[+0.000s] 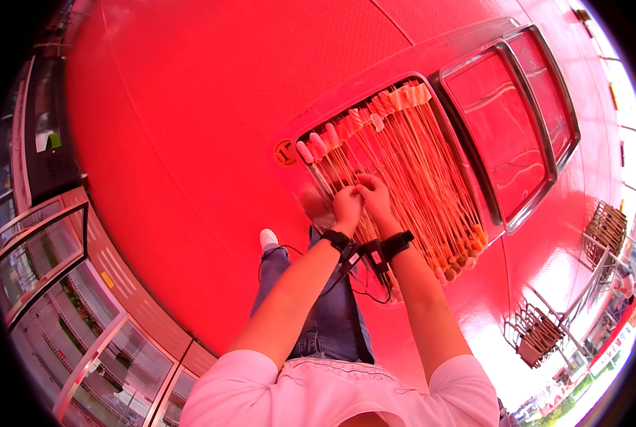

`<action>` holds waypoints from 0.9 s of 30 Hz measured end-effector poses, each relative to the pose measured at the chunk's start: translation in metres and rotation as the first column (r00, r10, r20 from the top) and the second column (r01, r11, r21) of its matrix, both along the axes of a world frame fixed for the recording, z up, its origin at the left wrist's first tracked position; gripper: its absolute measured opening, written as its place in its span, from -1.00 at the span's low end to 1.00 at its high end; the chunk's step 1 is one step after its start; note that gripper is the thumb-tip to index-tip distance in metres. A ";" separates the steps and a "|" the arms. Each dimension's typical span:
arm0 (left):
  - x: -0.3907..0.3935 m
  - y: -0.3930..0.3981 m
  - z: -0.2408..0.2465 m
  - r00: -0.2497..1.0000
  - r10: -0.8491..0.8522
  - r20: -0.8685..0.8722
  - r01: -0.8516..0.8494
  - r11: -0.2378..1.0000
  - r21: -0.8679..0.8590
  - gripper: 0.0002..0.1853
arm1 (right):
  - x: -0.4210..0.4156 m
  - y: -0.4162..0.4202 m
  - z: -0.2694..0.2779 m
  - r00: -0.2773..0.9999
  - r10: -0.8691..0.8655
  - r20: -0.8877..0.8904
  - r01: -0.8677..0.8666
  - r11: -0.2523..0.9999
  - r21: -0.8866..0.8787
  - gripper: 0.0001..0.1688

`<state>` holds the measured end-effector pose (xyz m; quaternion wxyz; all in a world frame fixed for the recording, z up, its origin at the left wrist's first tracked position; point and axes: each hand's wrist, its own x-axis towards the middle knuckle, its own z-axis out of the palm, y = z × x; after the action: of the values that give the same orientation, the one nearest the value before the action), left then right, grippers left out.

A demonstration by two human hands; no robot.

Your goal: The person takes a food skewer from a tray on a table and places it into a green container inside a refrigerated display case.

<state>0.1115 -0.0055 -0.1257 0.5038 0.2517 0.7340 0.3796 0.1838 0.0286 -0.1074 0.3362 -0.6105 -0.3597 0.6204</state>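
Over the left side of a sunken bin of skewered food [416,171], my left hand [348,205] and my right hand [375,197] meet at the fingertips. Their fingers are bent in a pinch; whether a thin stick is between them is too small to tell. Long thin sticks fill the bin side by side. Pale and striped food pieces [400,100] cap them at the far edge. Round balls and orange chunks [459,261] sit at the near right end. Each wrist wears a black band [398,245] with a small device and cable.
Two framed covers [499,128] with clear panes lie right of the bin. A glass-fronted display cooler [104,320] stands at the left. Wire-like brown racks [534,336] are at the lower right. A dark cable hangs by my leg.
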 end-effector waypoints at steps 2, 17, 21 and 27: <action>0.002 0.003 -0.001 0.996 -0.044 -0.077 0.045 0.999 0.006 -0.81 | 0.002 -0.001 0.000 0.999 -0.017 0.034 0.016 1.000 0.022 -0.70; -0.006 0.010 0.012 0.998 -0.038 0.043 0.038 0.999 -0.002 -0.84 | 0.012 -0.016 0.016 0.971 -0.237 -0.042 0.238 0.971 0.020 -0.76; -0.021 0.012 0.044 0.927 0.113 0.358 -0.113 0.993 -0.023 -0.86 | 0.011 -0.017 0.031 0.883 -0.386 -0.266 0.340 0.918 -0.204 -0.77; -0.076 0.018 0.108 0.864 0.240 0.442 -0.284 0.958 0.036 -0.84 | -0.011 -0.013 0.083 0.789 -0.494 -0.364 0.399 0.864 -0.308 -0.74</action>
<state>0.0357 0.0128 -0.0180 0.5845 0.0839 0.6110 0.5273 0.1731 0.0155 -0.0244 0.4768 -0.5584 -0.0515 0.6769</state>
